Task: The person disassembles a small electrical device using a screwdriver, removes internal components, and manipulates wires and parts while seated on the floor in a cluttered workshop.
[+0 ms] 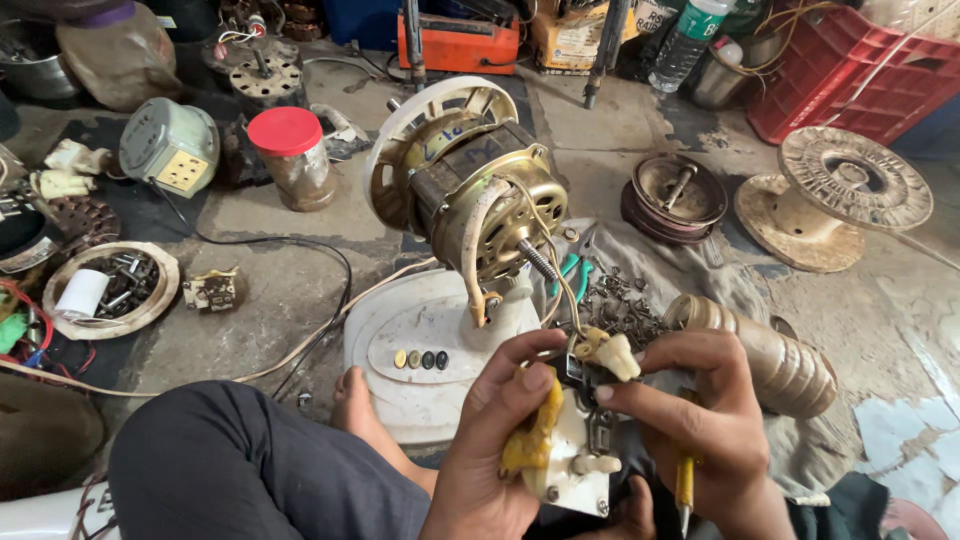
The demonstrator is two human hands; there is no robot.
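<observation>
- Switch block (572, 455), a small white plastic part with screws, sits at 6 o'clock in the view, held up between both hands above the person's lap.
- Left hand (490, 455) is closed around the block's left side, thumb pressing a yellow wrapped piece (532, 437) against it.
- Right hand (705, 420) pinches a cream-coloured plug (612, 352) at the block's top, at 12 o'clock from it; a yellow-handled screwdriver (685, 482) is tucked under the fingers.
- Wires (556, 270) run from the plug up to the fan motor (480, 190), at 11 o'clock from the hands.
- The motor stands on a white fan base (400, 350) with 4 buttons.
- A red-lidded jar (292, 155) stands at 10 o'clock, well apart.
- Loose screws (620, 305) lie just beyond the hands.
</observation>
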